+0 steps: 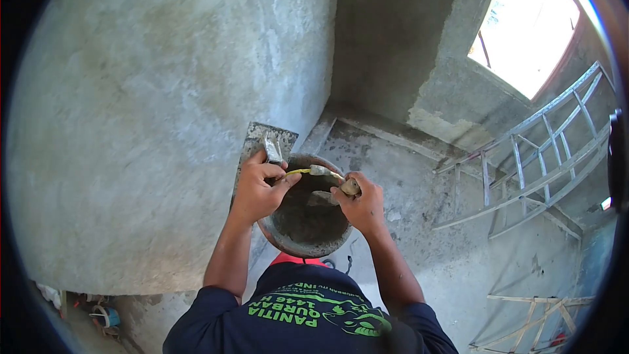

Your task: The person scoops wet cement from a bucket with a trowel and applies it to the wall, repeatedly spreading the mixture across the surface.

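Observation:
My left hand (260,187) is closed around a rectangular plastering trowel (257,136) smeared with mortar, which stands close to the wall. Its thumb and forefinger also pinch a thin yellow strip (298,172). That strip runs into a pale, wider piece (319,170) and on toward my right hand (362,204). In my right fingers is a small pointed trowel, its wooden handle (351,187) upward and its blade (321,198) over the bucket. Below both hands stands a round bucket (303,249) with grey mortar (308,221) inside. What the strip is, I cannot tell.
A grey plastered wall (164,105) rises close on the left. At right, a metal scaffold frame (524,177) leans near a bright window opening (524,26). Another frame (537,318) lies lower right. A blue-and-white container (107,316) sits lower left on the concrete floor (419,249).

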Motion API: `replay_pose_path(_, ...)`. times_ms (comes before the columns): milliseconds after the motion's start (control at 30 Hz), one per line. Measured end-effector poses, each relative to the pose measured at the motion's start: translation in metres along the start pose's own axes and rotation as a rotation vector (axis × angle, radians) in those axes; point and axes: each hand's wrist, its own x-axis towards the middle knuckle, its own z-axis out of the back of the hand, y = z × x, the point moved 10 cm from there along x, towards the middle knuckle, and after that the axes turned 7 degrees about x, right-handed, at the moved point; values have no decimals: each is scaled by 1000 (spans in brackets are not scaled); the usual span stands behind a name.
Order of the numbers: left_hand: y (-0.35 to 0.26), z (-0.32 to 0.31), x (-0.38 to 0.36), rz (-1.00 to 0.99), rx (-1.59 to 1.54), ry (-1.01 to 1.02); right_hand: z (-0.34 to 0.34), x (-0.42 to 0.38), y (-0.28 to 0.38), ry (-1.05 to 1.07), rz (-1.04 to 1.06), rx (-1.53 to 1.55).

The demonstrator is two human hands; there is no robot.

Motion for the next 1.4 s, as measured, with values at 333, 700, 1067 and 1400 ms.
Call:
replay_pose_path(333, -40, -177, 186, -125, -100, 171, 132, 152, -109, -144, -102, -100)
replay_pose_path(700, -43, -354, 357, -171, -119, 272, 246, 286, -225, -332, -190, -112)
replay_pose_path(1067, 14, -464, 461, 40, 18, 217, 286, 409, -359, -91, -241, -97)
replay_pose_path(1400, 51, -510, 531, 149, 156, 161, 283, 474, -467, 473, -214, -294)
